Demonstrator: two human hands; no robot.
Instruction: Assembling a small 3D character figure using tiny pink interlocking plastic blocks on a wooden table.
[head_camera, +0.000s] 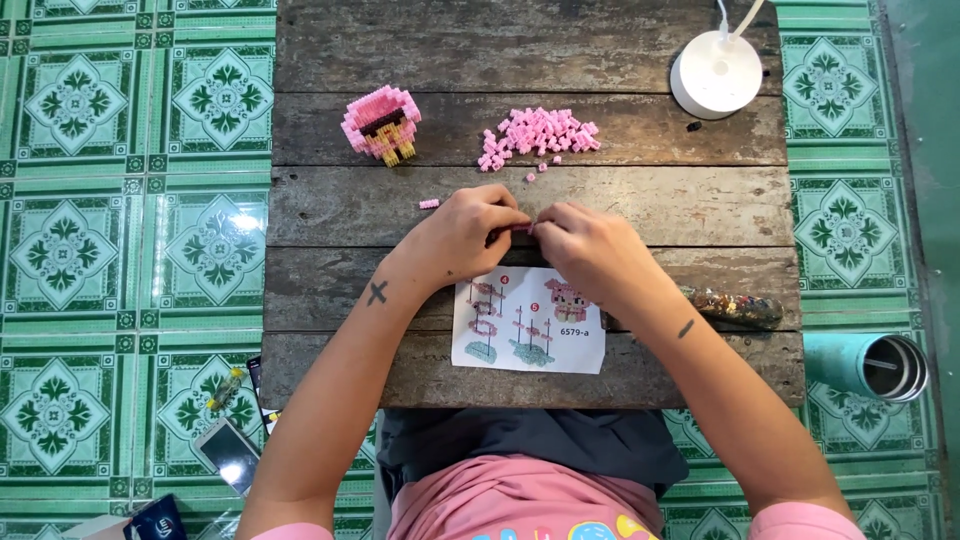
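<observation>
At the middle of the wooden table (700, 210), I am bringing both hands together over a tiny block piece (522, 229). My left hand (462, 236) is pinching one end of it with closed fingertips, and my right hand (585, 246) is pinching the other end, so both grips are closed on the same small piece. The piece itself is mostly hidden between the fingers, and I cannot tell its exact shape.

Just near of the hands, an instruction sheet (528, 322) is lying flat on the table, partly covered by my right wrist. Far of the hands, a loose pile of pink blocks (537, 135) is sitting on the boards, with a few strays scattered just beside it. One single pink block (429, 203) is lying alone, just left of my left hand. At the far left, a finished pink block figure (382, 124) is standing well apart from the pile. At the far right corner, a white round lamp base (716, 72) is resting. On the tiled floor to the right, a teal bottle (865, 364) is lying on its side.
</observation>
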